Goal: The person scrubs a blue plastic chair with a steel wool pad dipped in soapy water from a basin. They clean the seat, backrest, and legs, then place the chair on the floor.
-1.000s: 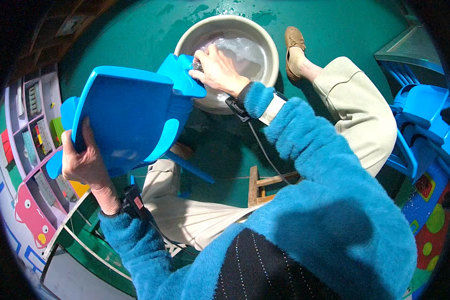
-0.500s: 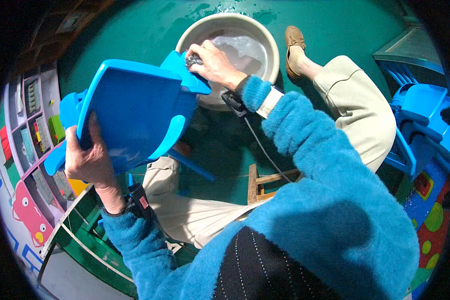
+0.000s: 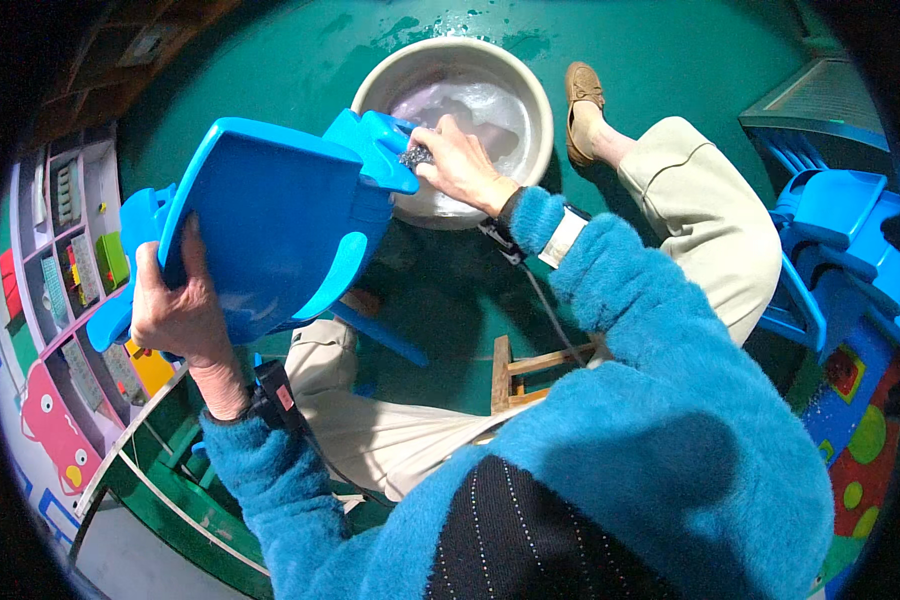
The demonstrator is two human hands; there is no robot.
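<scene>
A blue plastic child's chair (image 3: pixel 270 235) is held tilted over my lap. My left hand (image 3: pixel 182 305) grips its near left edge, the thumb lying on the broad face and the fingers behind it. In my right hand (image 3: pixel 462 168) is a silvery steel wool scrubber (image 3: pixel 415 157), pressed at the edge of the chair's far right part. Just beyond that hand stands a round cream basin (image 3: pixel 542 110) with soapy, greyish water in it. A strap with a dark device sits round each of my wrists.
Several blue chairs (image 3: pixel 840 215) are stacked at the right. A wooden stool (image 3: pixel 503 375) stands under me. Lilac shelves (image 3: pixel 45 235) with toys line the left, beside a green frame (image 3: pixel 185 490). Water spots wet the green floor (image 3: pixel 270 70) around the basin's far side.
My right hand has slid right and down along the chair part with the scrubber, to its outer edge. My left hand and the chair have hardly moved.
</scene>
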